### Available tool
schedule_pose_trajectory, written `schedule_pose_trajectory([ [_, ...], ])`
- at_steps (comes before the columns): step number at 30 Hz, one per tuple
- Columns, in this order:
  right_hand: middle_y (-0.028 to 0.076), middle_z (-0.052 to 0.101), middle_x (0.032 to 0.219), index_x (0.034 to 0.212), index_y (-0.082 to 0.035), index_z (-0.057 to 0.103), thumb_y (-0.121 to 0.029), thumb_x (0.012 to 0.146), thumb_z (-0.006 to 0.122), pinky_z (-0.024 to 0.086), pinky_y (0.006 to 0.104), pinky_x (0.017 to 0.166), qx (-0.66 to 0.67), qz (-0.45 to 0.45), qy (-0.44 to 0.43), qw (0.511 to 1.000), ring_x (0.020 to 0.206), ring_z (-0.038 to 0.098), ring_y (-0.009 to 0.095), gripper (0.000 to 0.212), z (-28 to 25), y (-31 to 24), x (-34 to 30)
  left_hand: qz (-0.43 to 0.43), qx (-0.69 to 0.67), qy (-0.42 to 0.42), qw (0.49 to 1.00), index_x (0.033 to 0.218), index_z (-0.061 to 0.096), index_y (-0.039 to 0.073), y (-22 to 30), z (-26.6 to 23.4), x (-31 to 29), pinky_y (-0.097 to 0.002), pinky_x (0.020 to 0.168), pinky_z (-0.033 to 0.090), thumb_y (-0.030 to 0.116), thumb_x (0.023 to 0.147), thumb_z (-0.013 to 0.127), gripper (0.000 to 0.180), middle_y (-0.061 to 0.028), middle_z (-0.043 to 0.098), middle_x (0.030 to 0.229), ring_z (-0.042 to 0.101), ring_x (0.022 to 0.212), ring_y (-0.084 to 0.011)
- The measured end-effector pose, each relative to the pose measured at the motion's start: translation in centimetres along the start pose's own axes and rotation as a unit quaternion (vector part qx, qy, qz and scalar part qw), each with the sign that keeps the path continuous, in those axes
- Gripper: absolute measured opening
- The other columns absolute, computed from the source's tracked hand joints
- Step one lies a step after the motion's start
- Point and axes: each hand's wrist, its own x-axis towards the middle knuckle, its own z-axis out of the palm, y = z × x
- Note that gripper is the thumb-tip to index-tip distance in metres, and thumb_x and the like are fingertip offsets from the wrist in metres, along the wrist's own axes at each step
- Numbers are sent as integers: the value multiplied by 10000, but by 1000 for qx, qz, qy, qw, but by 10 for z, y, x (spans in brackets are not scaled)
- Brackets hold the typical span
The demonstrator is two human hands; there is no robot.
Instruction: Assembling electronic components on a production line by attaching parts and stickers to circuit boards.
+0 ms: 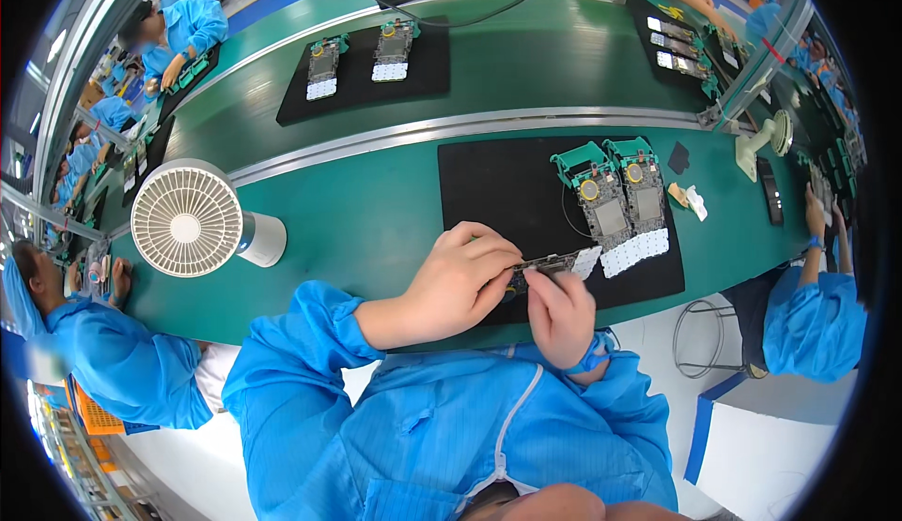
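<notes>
- Circuit board (547, 264) — small populated PCB, held edge-on between both hands just above the near edge of the black mat (489, 192), w/ a white keypad sheet (586, 261) hanging off its right end.
- Handling, as a judgement: looks light and stiff but fragile; parts on its face prob. won't like pressure, so best gripped by the long edges, not the flat. The keypad sheet looks soft and floppy, likely to flap or peel if tugged.
- Left hand (460, 286) — curled over the board's left end, fingers closed on it from above; thumb side hidden, so exact pinch pts can't be told.
- Right hand (561, 312) — fingers closed narrow on the board's lower edge from below, fingertips touching it; blue wrist strap (592, 357) on that wrist.
- Two more boards in green fixtures (611, 187), side by side nr the mat's right part, each w/ a white keypad sheet at its near end; well apart from the hands.
- Small dark square pad (678, 157) and a few pale bits (691, 200) lie off the mat's right edge on the green bench (376, 211).
- White desk fan (188, 218) stands on the bench toward its left, well apart from the mat.
- Beyond the metal rail, a second black mat (432, 61) carries two more fixtures.
- Other people in blue coats sit at left and right; their hands are apart from this work.
</notes>
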Motion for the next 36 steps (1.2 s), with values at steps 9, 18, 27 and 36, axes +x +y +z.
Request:
schedule_pose_trajectory([
  [9,188,617,855,1135,24,560,-1,856,651,505,389,558,97,106,0,990,674,634,350,294,19,-2,-11,11,0,3,1000,991,683,36,0,-2,-2,-395,865,478,28,807,652,187,-76,673,1045,574,1025,-299],
  [18,191,604,829,1025,48,602,-16,860,628,494,407,551,81,148,-27,985,668,622,371,179,17,-6,-7,15,-2,4,1000,986,683,36,0,-1,-3,-394,858,479,18,802,654,188,-75,673,1037,572,1018,-298],
  [27,130,561,712,881,29,609,-31,803,648,479,402,458,-55,99,-31,993,547,588,320,106,28,-11,-4,3,-4,10,1000,972,683,53,-4,5,-6,-404,864,431,75,813,642,166,-33,662,1054,547,1047,-263],
  [36,113,542,664,833,7,588,0,776,647,463,389,429,-87,41,-8,995,510,568,300,82,32,-10,-4,6,3,16,1000,954,683,55,-2,4,-6,-401,845,429,73,801,646,158,-32,666,1041,553,1036,-263],
])
